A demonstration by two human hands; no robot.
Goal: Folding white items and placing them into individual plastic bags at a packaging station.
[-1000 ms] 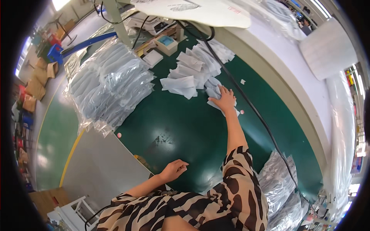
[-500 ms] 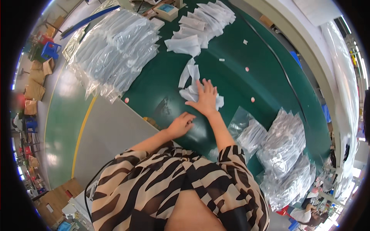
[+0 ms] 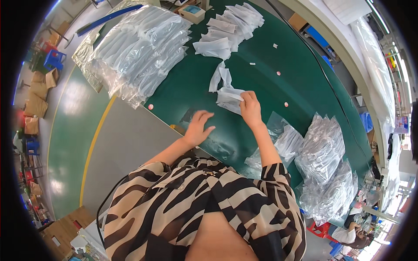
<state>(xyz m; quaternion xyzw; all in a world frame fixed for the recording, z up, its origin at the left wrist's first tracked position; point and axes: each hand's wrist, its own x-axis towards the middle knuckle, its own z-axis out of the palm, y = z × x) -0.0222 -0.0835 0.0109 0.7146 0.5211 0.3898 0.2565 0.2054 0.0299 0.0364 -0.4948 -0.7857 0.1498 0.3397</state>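
At the far left, well apart from my left hand, a blue stool (image 3: 53, 58) and brown paper packages (image 3: 35, 104) stand on the floor; a yellow floor line (image 3: 92, 145) curves between them and me. Nearer, up and to the left of that hand, a broad pile of pale, clear-bagged pieces (image 3: 139, 52) overlaps the edge of the green table (image 3: 265, 48), with a small round sticker (image 3: 150, 106) at its near corner. My left hand (image 3: 197, 129) hangs near the table edge, thumb spread from its loosely curved fingers. Between my two hands, and slightly beyond them, lies the pale folded piece (image 3: 228, 98), its right end pinched between the thumb and fingers of my right hand (image 3: 251, 109); two narrow pale strips (image 3: 220, 77) lie just past it. Farther from this hand, an overlapping row of pale pieces (image 3: 230, 28) extends away (their material appears thin and creased). Below and to the right of my right hand rest a clear bag with pale contents (image 3: 288, 141) and, beside it, bulkier bagged bundles (image 3: 321, 150). A black cable (image 3: 321, 65) crosses beyond that hand; at the far lower right, well apart, a co-worker (image 3: 346, 235) appears near a red stool (image 3: 320, 229).
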